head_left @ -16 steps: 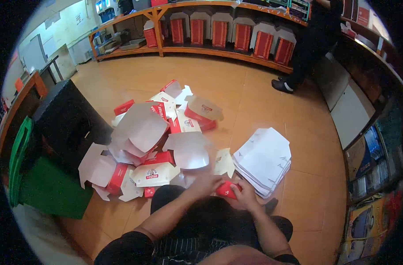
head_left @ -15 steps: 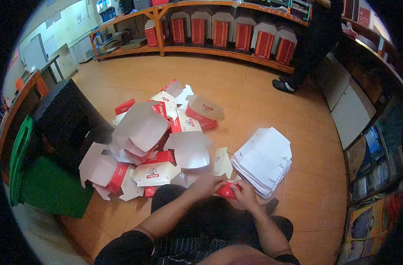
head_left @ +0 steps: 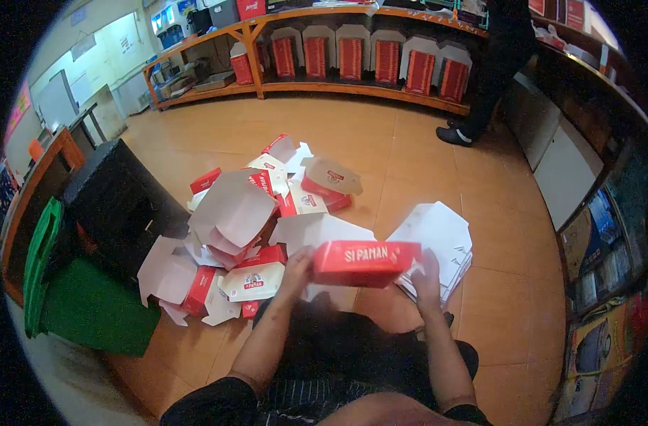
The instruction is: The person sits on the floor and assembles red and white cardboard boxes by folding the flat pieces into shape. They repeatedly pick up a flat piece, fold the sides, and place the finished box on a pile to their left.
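Observation:
Between my two hands is a folded red cardboard food box (head_left: 363,266), held up over my lap with its printed red side toward me. My left hand (head_left: 298,268) grips its left end, and my right hand (head_left: 427,275), slightly blurred, is closed at its right end. A pale, open lid flap rises behind the red wall. Just beyond my right hand lies a stack of flat white box blanks (head_left: 437,231) on the floor. Left of my left hand is a heap of folded boxes (head_left: 231,213), red and cream outside and pale inside, lying at various angles.
A black box-shaped case (head_left: 125,192) and a green bag (head_left: 93,305) stand at the left. A wooden shelf (head_left: 338,89) along the back holds rows of stacked red blanks. Someone in dark clothes (head_left: 483,78) stands at the far right, near cabinets and a rack of packets (head_left: 594,348).
Both hands have come up and apart with the red box, which was low over my lap and mostly hidden. Now its long printed side shows. The view has shifted slightly.

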Demonstrator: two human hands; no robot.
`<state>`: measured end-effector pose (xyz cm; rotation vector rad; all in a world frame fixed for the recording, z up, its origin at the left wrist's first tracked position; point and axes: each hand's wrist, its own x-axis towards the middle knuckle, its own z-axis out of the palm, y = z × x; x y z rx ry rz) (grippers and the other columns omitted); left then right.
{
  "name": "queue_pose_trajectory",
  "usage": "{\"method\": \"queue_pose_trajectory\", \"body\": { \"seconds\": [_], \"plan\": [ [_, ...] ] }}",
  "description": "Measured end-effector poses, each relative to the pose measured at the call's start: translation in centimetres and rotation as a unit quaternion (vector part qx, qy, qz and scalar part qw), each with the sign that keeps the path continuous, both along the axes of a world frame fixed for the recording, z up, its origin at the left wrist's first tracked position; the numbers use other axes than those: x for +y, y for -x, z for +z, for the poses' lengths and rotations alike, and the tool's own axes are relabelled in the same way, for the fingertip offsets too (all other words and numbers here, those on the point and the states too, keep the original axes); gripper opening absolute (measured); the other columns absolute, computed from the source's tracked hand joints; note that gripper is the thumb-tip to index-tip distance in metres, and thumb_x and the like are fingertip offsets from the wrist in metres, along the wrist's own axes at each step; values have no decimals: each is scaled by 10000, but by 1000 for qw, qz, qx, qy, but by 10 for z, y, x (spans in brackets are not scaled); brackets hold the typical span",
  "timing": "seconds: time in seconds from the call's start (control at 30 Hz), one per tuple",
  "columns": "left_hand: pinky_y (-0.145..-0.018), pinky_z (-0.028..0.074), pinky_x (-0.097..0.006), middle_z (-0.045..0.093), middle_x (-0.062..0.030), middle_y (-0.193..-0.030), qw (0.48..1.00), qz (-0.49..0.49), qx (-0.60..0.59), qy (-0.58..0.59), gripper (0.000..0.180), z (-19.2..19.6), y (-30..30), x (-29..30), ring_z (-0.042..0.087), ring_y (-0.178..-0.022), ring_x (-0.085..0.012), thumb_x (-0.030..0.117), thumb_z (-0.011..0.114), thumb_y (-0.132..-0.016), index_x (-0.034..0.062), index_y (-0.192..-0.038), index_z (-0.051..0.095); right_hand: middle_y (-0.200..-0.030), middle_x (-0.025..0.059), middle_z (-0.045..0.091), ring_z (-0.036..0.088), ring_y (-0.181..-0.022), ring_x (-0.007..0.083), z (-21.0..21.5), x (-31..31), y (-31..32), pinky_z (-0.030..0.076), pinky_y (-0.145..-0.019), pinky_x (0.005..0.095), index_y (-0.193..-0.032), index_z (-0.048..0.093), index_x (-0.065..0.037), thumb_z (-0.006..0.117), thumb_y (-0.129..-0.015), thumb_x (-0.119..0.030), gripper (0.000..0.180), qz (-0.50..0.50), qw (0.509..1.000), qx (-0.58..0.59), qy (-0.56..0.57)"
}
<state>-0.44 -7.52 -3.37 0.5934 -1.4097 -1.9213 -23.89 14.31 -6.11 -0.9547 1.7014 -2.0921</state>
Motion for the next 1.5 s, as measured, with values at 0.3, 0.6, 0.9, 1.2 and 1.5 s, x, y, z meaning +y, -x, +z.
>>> {"method": "queue_pose_trajectory", "body": {
  "seconds": [0.3, 0.6, 0.9, 1.2, 1.5],
  "plan": [
    [-644, 522, -273, 677, -76, -1044, 990, 126, -70, -3, 342, -43, -4, -42, 621, -735, -121, 280, 499, -1008, 31, -1202, 630, -1099, 84, 671, 635, -1040, 194, 32, 8, -12, 526, -887, 332, -1277, 541, 1, 676, -918, -90, 395, 159, 982, -15, -97],
    [-578, 487, -263, 633, -2, -954, 916, -241, -145, 286, 307, -8, 9, -1, 587, -701, -100, 187, 672, -939, 44, -1205, 615, -991, 179, 692, 693, -867, 254, 31, 5, -60, 536, -805, 387, -1140, 636, -21, 656, -914, -202, 290, 257, 894, 311, -194],
    [-617, 539, -259, 629, -49, -971, 899, -399, -125, 128, 154, 29, 2, -1, 625, -777, -132, 166, 690, -925, 37, -982, 629, -852, 117, 700, 650, -743, 208, 15, 9, -43, 515, -717, 358, -1154, 671, -53, 637, -950, -328, 344, 405, 809, 210, -371],
    [-747, 511, -394, 619, -92, -845, 775, -353, -208, 482, 211, 39, -6, 26, 645, -843, -230, 236, 723, -888, 31, -916, 680, -841, 64, 691, 614, -675, 117, 26, 0, -48, 524, -594, 294, -1146, 688, -46, 618, -971, -362, 367, 416, 816, 30, -400],
    [-791, 512, -415, 604, -143, -1015, 784, -60, -292, 545, 197, 33, 4, 83, 620, -910, -331, 238, 732, -828, 59, -905, 698, -736, 50, 683, 642, -592, 113, 18, 3, -51, 536, -536, 277, -1026, 687, -13, 616, -978, -257, 258, 356, 858, 37, -368]
  ]
}}
